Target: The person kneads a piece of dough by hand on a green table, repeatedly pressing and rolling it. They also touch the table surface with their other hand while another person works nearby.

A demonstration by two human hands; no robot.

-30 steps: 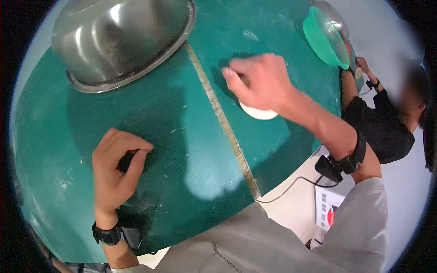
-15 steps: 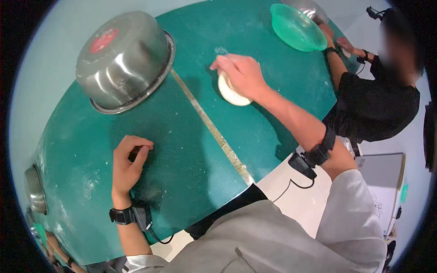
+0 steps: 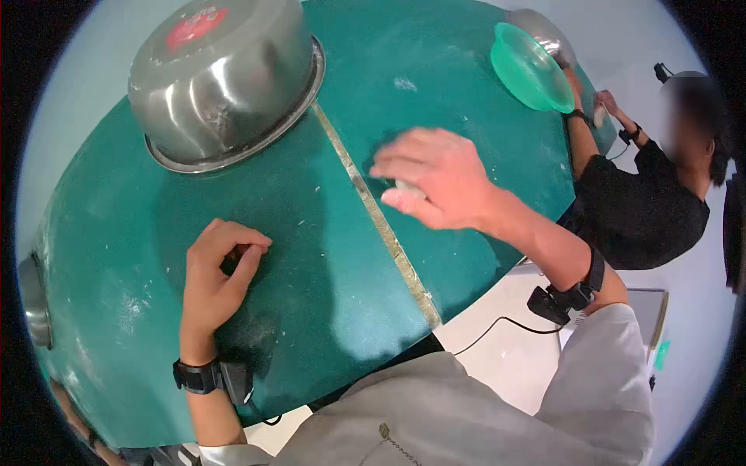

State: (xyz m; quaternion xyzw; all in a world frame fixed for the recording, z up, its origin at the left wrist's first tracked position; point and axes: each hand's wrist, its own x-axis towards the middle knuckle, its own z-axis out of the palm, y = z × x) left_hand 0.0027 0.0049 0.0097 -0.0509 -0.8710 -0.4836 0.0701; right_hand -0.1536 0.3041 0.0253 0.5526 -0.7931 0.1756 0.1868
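Observation:
My right hand [image 3: 443, 179] is curled over a piece of pale dough [image 3: 406, 187] on the green table [image 3: 311, 287]. Only a small patch of the dough shows between thumb and fingers; the fingertips are smeared by motion. On the other side of the tape strip [image 3: 373, 210], my left hand [image 3: 220, 272] rests on the table with its fingers curled and the thumb against the forefinger. Nothing shows in it. Both wrists wear black straps with small boxes and cables.
A large steel basin [image 3: 225, 93] lies upside down at the upper left. At the upper right are a green plastic bowl [image 3: 532, 68] and a co-worker [image 3: 645, 194] in black, hands at the table's edge. A smaller steel bowl [image 3: 35, 303] stands far left. Flour dusts the table.
My right hand has moved down and nearer to me, turning so that it covers most of the dough. The left hand stays curled in its place. The view has shifted slightly.

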